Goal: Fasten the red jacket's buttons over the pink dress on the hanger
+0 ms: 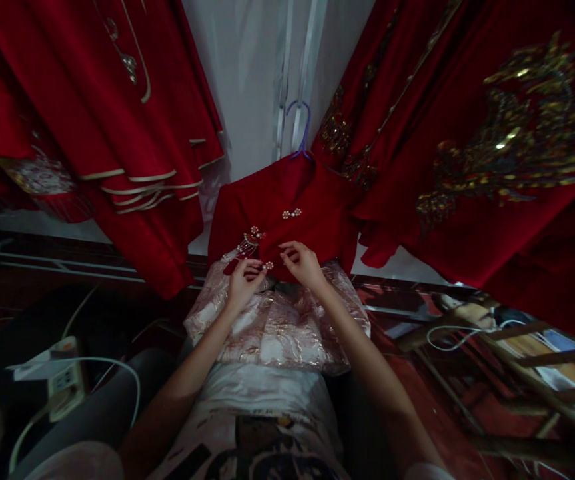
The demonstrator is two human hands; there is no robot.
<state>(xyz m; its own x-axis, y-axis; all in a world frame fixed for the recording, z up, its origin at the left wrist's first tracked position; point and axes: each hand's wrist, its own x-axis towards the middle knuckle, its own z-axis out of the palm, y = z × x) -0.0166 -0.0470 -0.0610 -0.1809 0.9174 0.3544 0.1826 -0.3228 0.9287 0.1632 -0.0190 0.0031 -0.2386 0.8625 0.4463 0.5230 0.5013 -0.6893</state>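
A short red jacket hangs from a purple hanger in front of me, its lower part over my lap. Beaded flower-shaped clasps fasten its front, and a beaded tassel ornament sits on its left side. My left hand pinches the jacket's lower front edge, right beside another beaded clasp. To the right, my right hand is held close over the red cloth, thumb and fingers pinched together. Anything between those fingertips is too small to make out.
Red garments with pale trim hang at left, and a red one with gold sequins at right. Pink-and-gold brocade covers my lap. A power strip with cables lies at lower left, a wooden frame at lower right.
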